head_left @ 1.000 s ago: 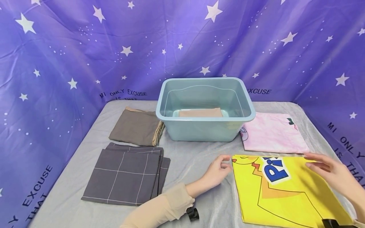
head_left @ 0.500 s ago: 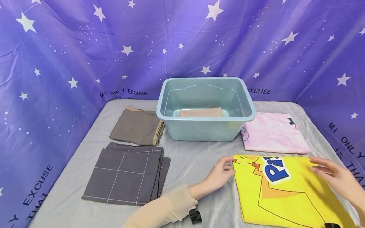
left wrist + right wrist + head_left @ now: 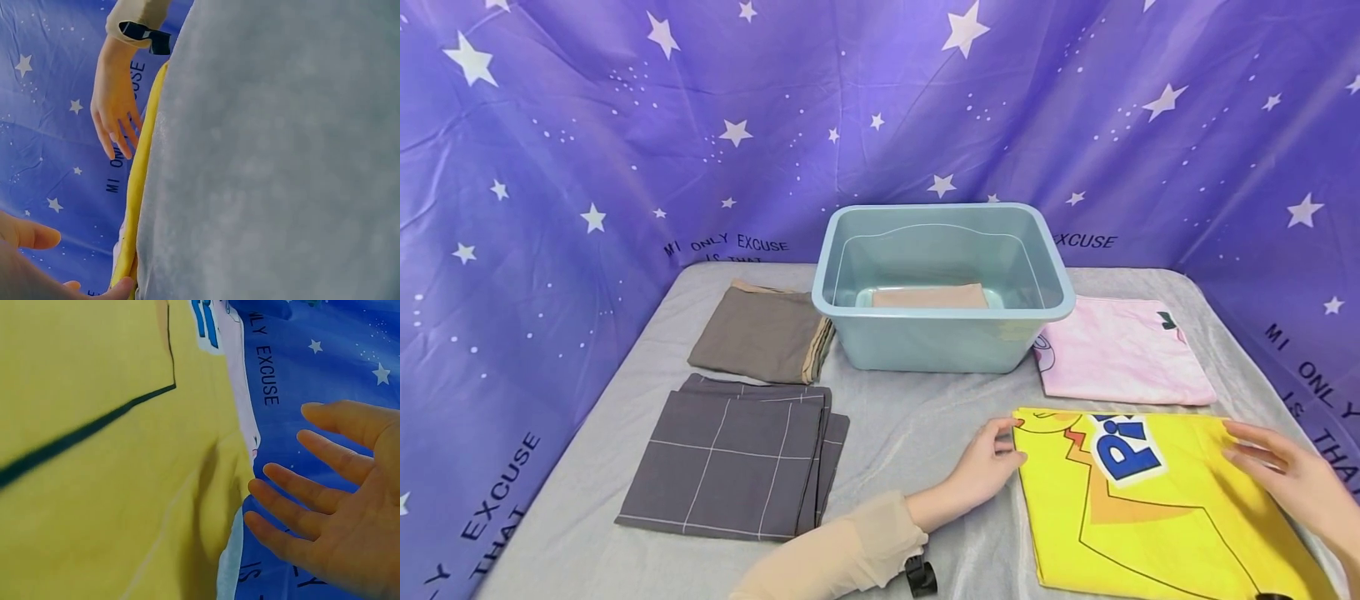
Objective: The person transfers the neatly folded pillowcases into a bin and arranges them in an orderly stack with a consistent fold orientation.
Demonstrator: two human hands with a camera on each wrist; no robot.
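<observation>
Lying in front of the tub (image 3: 932, 343) and to its right, a folded yellow cloth (image 3: 1157, 542) is laid on the grey table cover (image 3: 895, 433). Its far edge is set roughly parallel to the tub's front, and its blue lettering (image 3: 1125, 450) is printed with the tops turned toward the tub; the long axis cannot be told, as the near edge is partly cut off. At the far left corner, the edge is met by the left hand (image 3: 981, 467), whose thumb and fingers are loosely bent and held apart. Over the right part, the right hand (image 3: 1292, 483) is held with fingers spread.

Inside the tub, a folded beige cloth (image 3: 929, 296) is laid on the bottom. A pink cloth (image 3: 1120, 350) is placed just right of the tub, a brown cloth (image 3: 760, 333) just left, and a dark checked cloth (image 3: 722, 458) in front and to the left. Behind the tub, a starry purple curtain (image 3: 880, 92) is hung.
</observation>
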